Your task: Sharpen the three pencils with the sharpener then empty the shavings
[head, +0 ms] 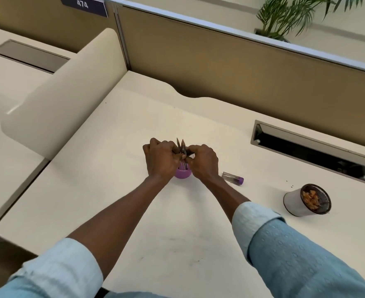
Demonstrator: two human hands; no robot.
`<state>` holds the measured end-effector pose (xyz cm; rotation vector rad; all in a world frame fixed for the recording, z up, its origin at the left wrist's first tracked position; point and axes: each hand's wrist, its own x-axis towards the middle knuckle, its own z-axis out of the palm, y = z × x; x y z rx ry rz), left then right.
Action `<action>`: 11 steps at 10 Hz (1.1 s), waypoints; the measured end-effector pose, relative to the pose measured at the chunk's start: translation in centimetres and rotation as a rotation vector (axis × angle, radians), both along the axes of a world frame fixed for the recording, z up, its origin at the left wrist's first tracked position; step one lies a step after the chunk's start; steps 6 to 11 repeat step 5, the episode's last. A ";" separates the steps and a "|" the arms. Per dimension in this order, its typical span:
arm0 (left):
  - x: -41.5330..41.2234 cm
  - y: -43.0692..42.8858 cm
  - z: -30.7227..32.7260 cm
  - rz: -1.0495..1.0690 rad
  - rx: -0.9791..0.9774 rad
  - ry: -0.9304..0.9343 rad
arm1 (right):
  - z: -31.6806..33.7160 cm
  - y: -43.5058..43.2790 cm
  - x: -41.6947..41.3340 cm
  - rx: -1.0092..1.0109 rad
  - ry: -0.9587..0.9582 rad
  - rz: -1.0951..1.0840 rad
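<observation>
Both hands on pencils, desk centre.
Desk [134,211]: white cup [293,201] with shavings [311,200] near the right edge. Left hand [159,159] and right hand [203,161] grip the pencils [182,147] standing in the purple cup [182,173]. The sharpener [233,177] lies just to the right.

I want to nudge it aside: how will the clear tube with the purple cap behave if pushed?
The tube lies on its side on the desk and looks round, so it will probably roll. It seems small, clear plastic, so likely light and stiff.
</observation>
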<state>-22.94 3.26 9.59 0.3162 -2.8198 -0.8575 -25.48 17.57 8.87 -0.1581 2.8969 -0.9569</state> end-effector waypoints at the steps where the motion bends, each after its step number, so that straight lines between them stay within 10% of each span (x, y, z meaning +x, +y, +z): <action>1: -0.1 -0.1 0.2 0.017 -0.019 -0.016 | -0.2 -0.1 0.3 -0.041 -0.001 -0.022; 11: 0.5 0.0 0.2 0.047 -0.017 0.017 | -0.2 0.3 0.7 -0.192 0.095 -0.094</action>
